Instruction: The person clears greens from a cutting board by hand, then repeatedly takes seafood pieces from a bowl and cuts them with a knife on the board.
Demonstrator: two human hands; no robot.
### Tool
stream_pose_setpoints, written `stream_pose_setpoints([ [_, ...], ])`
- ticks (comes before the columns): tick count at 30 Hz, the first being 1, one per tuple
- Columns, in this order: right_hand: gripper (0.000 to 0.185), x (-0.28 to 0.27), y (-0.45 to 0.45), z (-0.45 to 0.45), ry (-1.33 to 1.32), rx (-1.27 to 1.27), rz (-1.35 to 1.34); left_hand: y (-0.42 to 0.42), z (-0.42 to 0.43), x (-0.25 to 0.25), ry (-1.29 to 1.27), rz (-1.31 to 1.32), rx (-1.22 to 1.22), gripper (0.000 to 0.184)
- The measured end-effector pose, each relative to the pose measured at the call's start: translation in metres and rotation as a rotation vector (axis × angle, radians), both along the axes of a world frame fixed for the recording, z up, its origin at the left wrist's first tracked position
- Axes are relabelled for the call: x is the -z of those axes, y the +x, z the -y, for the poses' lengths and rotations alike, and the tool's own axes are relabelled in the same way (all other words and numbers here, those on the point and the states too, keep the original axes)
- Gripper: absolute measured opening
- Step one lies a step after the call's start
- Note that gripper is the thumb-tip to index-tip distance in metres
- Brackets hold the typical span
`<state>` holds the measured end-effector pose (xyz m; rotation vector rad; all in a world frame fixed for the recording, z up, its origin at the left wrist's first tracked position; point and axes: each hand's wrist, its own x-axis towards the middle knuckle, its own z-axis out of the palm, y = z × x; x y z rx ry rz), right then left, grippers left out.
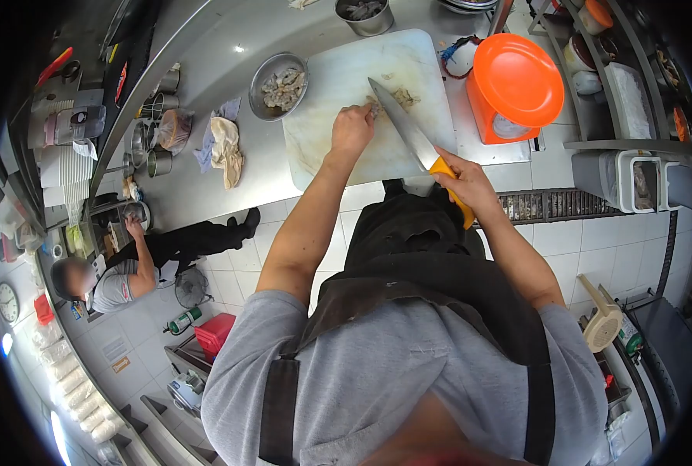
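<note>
My right hand (pixel 468 185) grips the yellow handle of a large kitchen knife (pixel 405 129). The blade slants up and left across a white cutting board (pixel 322 78), close to my left hand. My left hand (pixel 353 129) is closed at the board's middle, its fingertips around a small greyish piece of what looks like raw shrimp (pixel 374 109), partly hidden by the fingers. Small scraps (pixel 405 97) lie beyond the blade. Left of the board, a metal bowl (pixel 257 102) holds peeled, raw-looking shrimp (pixel 284 88).
A metal pot (pixel 374 28) with greyish contents stands behind the board. To the right is an orange box-shaped object (pixel 516 78) with a round top. Cloths (pixel 225 147) lie on the steel counter at left. Another person (pixel 128 272) stands farther left.
</note>
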<state>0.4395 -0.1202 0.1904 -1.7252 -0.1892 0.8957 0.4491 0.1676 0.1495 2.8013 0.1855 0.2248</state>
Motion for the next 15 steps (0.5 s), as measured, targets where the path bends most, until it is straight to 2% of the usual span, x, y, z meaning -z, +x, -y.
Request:
stream_pose_setpoints([
  [11, 0.058, -0.002, -0.012, 0.013, 0.047, -0.027, -0.114, -0.001, 0.010, 0.002, 0.030, -0.029, -0.036, 0.022],
  [15, 0.060, -0.002, -0.021, 0.024, 0.131, -0.026, -0.198, -0.002, 0.013, 0.003, -0.048, 0.011, -0.085, 0.016],
])
